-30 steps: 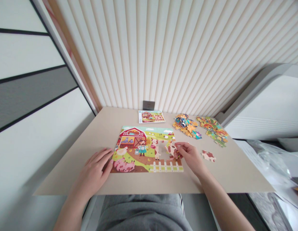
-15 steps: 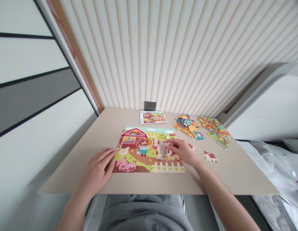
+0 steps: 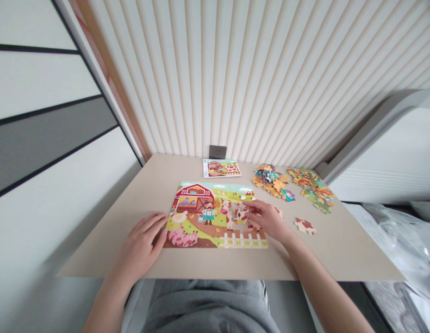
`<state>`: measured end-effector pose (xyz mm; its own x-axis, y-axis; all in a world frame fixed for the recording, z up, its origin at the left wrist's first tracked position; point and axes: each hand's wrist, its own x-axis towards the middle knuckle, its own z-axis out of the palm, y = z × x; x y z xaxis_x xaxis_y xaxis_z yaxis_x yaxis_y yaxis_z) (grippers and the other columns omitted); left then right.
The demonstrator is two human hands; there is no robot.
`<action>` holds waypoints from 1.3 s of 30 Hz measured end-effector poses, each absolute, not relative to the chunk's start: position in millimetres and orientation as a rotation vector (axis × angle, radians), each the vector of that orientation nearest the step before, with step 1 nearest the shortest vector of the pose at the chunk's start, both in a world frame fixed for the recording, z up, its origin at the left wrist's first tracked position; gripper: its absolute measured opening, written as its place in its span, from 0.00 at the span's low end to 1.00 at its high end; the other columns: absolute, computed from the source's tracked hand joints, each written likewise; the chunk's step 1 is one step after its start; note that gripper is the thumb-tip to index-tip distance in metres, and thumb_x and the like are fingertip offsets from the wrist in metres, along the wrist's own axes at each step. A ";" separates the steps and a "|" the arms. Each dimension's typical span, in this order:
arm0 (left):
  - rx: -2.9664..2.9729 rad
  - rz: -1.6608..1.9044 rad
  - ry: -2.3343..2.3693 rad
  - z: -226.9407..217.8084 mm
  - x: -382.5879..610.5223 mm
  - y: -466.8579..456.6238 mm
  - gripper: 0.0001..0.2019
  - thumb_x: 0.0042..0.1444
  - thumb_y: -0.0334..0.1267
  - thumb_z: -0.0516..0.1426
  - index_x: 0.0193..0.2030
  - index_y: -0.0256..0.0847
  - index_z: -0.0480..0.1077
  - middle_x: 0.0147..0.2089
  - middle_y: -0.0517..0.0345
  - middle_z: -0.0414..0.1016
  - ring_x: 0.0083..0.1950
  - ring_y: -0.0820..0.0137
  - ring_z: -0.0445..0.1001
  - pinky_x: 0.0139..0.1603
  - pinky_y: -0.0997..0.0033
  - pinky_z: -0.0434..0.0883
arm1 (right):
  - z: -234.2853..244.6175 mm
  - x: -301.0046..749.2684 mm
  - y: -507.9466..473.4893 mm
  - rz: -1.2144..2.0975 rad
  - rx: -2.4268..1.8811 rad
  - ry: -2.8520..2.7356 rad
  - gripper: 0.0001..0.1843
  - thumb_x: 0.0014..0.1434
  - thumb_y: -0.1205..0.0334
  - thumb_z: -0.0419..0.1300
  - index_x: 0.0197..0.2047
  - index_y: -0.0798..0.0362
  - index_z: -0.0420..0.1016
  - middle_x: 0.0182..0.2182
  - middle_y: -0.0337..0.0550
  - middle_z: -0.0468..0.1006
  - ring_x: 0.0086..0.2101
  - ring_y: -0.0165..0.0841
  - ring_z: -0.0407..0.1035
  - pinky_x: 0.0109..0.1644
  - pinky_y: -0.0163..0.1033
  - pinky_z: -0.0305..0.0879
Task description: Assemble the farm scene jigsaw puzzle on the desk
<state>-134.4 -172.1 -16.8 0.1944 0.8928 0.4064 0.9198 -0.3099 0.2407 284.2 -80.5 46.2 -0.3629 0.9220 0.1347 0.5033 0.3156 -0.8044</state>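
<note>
A farm jigsaw puzzle (image 3: 197, 217) lies flat on the table, showing a red barn, a farmer, a pink pig and a cow. There is a gap in the cow's body. My right hand (image 3: 266, 218) pinches a brown-and-white puzzle piece (image 3: 240, 215) over that gap; its fingers partly cover the puzzle's right side. My left hand (image 3: 143, 240) rests on the table with fingers stretched out, its fingertips at the puzzle's left edge. A loose cow-patterned piece (image 3: 305, 226) lies right of my right hand, and another (image 3: 279, 212) shows partly behind the hand.
The reference picture card (image 3: 222, 168) lies at the back, below a wall socket (image 3: 218, 151). A heap of puzzle pieces (image 3: 273, 181) and a spread of greenish-orange pieces (image 3: 312, 189) sit at the back right. The table (image 3: 343, 254) meets a ribbed wall (image 3: 215, 83).
The piece in my right hand has turned and now shows its brown-and-white patches over the gap. My left hand stays at the puzzle's edge. The view has shifted slightly.
</note>
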 end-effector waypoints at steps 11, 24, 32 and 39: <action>-2.377 -0.752 -1.802 -17.4 -134.3 -172.3 0.21 0.70 0.45 0.52 0.66 0.46 0.70 0.67 0.50 0.72 0.68 0.54 0.69 0.70 0.47 0.67 | 49.0 298.0 -109.6 0.604 -1.022 -2.417 0.15 0.73 0.61 0.54 0.45 0.43 0.85 0.56 0.49 0.76 0.54 0.40 0.73 0.58 0.46 0.70; -2.383 -0.734 -1.813 -18.3 -135.0 -172.1 0.21 0.70 0.46 0.52 0.65 0.44 0.70 0.67 0.49 0.71 0.69 0.54 0.68 0.71 0.48 0.66 | 42.8 286.3 -91.3 0.886 -1.414 -1.982 0.19 0.67 0.49 0.60 0.53 0.50 0.81 0.28 0.40 0.81 0.27 0.34 0.72 0.30 0.37 0.65; -2.381 -0.747 -1.806 -18.0 -135.1 -172.3 0.21 0.70 0.46 0.52 0.66 0.46 0.70 0.68 0.50 0.71 0.69 0.54 0.69 0.70 0.48 0.67 | 36.8 277.2 -91.3 0.800 -1.491 -2.031 0.16 0.65 0.51 0.60 0.49 0.49 0.84 0.30 0.41 0.83 0.27 0.33 0.73 0.32 0.37 0.66; -2.387 -0.749 -1.814 -15.2 -133.6 -173.1 0.21 0.70 0.46 0.52 0.65 0.45 0.70 0.67 0.49 0.72 0.68 0.54 0.69 0.71 0.48 0.67 | 38.5 274.3 -92.9 0.642 -1.390 -2.118 0.14 0.68 0.55 0.59 0.49 0.47 0.83 0.42 0.47 0.83 0.40 0.39 0.76 0.46 0.43 0.70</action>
<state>-133.6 -173.1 -15.2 0.1935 0.8939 0.4044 0.9188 -0.3097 0.2449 274.3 -92.9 38.5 -0.3366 0.9271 0.1646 0.6799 0.3602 -0.6387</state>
